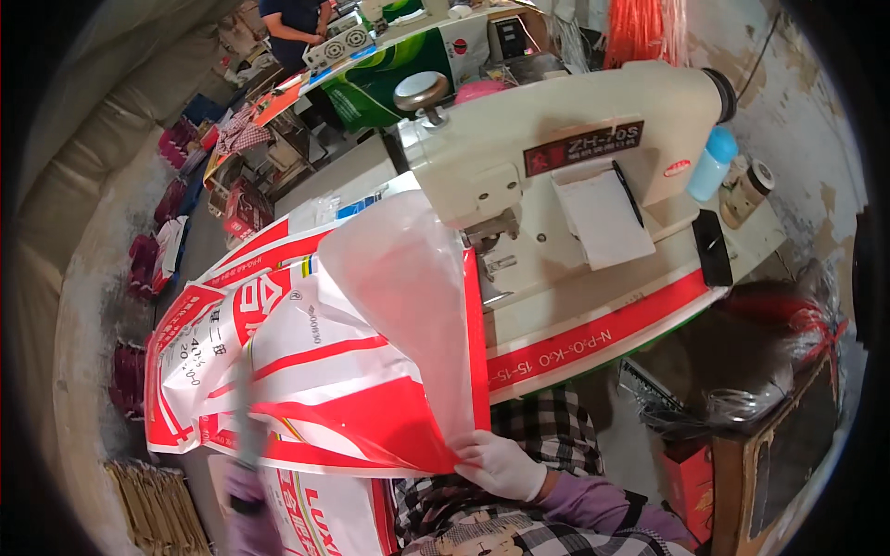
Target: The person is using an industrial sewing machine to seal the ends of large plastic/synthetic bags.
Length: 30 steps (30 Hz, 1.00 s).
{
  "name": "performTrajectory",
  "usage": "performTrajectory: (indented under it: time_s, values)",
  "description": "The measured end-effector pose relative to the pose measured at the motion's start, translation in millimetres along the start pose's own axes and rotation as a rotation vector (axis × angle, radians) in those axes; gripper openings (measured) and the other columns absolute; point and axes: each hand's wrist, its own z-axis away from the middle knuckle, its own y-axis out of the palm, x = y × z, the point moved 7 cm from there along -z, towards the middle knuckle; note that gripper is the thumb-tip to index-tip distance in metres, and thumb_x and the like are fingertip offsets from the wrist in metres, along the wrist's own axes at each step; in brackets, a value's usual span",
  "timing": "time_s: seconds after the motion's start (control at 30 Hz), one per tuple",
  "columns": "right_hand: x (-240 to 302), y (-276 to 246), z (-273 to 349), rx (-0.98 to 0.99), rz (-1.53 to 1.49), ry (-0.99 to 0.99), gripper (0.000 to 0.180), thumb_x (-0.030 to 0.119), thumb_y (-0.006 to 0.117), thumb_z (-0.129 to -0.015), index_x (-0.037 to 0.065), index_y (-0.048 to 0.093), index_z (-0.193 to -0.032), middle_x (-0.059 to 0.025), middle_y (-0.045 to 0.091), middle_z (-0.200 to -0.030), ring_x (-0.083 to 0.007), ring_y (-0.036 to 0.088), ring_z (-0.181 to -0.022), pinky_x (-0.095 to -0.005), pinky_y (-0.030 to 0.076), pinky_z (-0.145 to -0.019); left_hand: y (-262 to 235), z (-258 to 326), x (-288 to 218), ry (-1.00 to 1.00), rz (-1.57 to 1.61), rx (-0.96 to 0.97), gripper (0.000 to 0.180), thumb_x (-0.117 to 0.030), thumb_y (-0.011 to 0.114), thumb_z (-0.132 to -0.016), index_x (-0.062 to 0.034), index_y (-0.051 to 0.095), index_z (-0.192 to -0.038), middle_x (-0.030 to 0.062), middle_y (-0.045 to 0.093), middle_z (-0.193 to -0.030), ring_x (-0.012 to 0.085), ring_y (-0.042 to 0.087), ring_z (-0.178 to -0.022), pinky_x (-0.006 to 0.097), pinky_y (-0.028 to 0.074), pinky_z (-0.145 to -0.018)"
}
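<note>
A large red and white plastic woven sack (343, 412) lies across the work surface, its mouth edge turned toward the sewing machine (547, 116). Whitish film, apparently the inner side of the sack (399, 278), shows at the folded-back mouth. My right hand (501, 466), in a white glove, pinches the near corner of that mouth between thumb and fingers. Over the sack's left part my left hand (245, 422) is smeared by motion, so its fingers cannot be read. The far end of the sack's edge lies close to the machine's needle area (491, 246).
On the machine bed lie a white notepad (603, 218) with a pen and a black phone (712, 248). A blue bottle (713, 165) and a spool-like cylinder (747, 193) stand at the right. Brown folded stacks (159, 510) sit lower left. Another person (295, 32) stands at the far table.
</note>
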Motion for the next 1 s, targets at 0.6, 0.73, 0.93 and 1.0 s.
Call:
performTrajectory:
  time_s: [0.6,0.73,0.93,1.0]
  values:
    - [35.0,-31.1,3.9,0.009,0.195,-0.092,0.027,0.021,0.064,-0.086,0.000,0.064,-0.069,-0.0119,0.060,-0.068,-0.0292,0.060,-0.071,-0.0379,0.049,-0.063,209.0,-275.5,68.9,-0.102,-0.869,-0.328,0.060,-0.040,0.053,-0.093,-0.0234,0.033,-0.148,0.0273,0.019,-0.153,0.0451,0.030,-0.138,0.046,0.030,-0.109]
    - [32.1,-33.4,1.1,0.067,0.214,-0.019,0.020,0.020,0.060,-0.088,0.002,0.068,-0.084,-0.0111,0.065,-0.076,-0.0289,0.062,-0.078,-0.0372,0.050,-0.071,240.6,-231.0,86.4,-0.112,-1.052,-0.188,0.064,-0.030,0.048,-0.094,-0.0309,0.019,-0.152,0.0264,0.009,-0.156,0.0572,0.022,-0.135,0.063,0.022,-0.108]
    - [38.4,-30.2,0.1,0.031,0.218,-0.084,0.020,0.019,0.060,-0.087,0.001,0.068,-0.081,-0.0113,0.064,-0.075,-0.0297,0.061,-0.077,-0.0376,0.050,-0.070,243.3,-203.4,73.7,-0.126,-1.068,-0.035,0.064,-0.021,0.046,-0.093,-0.0354,0.022,-0.150,0.0268,0.006,-0.156,0.0583,0.022,-0.135,0.060,0.024,-0.108]
    - [38.1,-30.5,0.3,0.060,0.274,-0.086,0.020,0.019,0.059,-0.087,0.001,0.067,-0.081,-0.0117,0.064,-0.074,-0.0300,0.061,-0.077,-0.0376,0.050,-0.070,247.4,-198.6,65.2,-0.147,-1.057,0.031,0.063,-0.021,0.046,-0.093,-0.0356,0.023,-0.149,0.0272,0.006,-0.156,0.0591,0.023,-0.134,0.060,0.027,-0.108]
